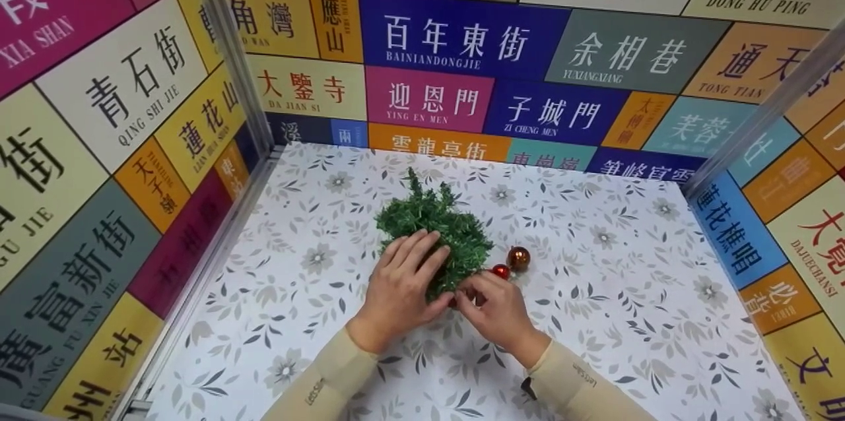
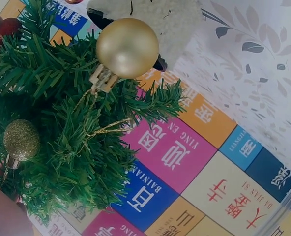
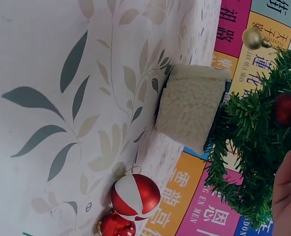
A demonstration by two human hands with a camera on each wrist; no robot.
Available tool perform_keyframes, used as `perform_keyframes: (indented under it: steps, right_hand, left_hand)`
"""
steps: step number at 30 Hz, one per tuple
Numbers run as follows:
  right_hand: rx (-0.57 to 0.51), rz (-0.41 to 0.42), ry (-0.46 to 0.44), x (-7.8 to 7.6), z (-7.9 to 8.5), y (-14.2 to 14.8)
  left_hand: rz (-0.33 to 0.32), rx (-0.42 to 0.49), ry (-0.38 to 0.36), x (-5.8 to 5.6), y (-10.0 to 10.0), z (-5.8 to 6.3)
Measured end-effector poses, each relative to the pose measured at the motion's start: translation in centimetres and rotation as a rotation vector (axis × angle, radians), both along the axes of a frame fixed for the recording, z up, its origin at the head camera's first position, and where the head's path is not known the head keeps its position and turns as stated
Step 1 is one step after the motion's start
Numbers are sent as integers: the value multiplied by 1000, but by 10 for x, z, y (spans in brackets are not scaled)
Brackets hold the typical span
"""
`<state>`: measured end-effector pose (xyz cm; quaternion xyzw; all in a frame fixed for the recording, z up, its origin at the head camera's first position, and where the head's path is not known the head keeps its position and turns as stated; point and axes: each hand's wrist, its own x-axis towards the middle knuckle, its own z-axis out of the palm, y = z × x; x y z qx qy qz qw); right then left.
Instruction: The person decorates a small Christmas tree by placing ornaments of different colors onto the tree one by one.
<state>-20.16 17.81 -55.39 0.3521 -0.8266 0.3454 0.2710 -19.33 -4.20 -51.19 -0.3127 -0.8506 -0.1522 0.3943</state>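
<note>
The green tree (image 1: 462, 233) has a fuzzy white pot-like base (image 3: 192, 105). The left hand (image 1: 401, 286) rests on it, fingers straight. The right hand (image 1: 496, 312) has bent fingers; I cannot tell if they hold anything.

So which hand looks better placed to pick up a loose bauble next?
Probably the right hand: it is close beside the loose baubles, while the left hand rests on the tree, farther from them.

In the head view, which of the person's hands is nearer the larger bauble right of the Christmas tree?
Right. The right hand is just below and left of the larger bauble; the left hand is farther left, over the Christmas tree.
</note>
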Motion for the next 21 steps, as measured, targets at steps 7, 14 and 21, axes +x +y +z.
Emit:
perform_keyframes:
  steps: [7, 14, 21]
  right_hand:
    - [-18, 22, 26, 0, 3, 3]
    - [-33, 21, 82, 1, 7, 3]
    - [-68, 18, 126, -1, 14, 2]
  left_hand:
    - [27, 5, -24, -1, -3, 0]
    - [27, 2, -37, -2, -3, 0]
    - [35, -4, -40, -4, -3, -1]
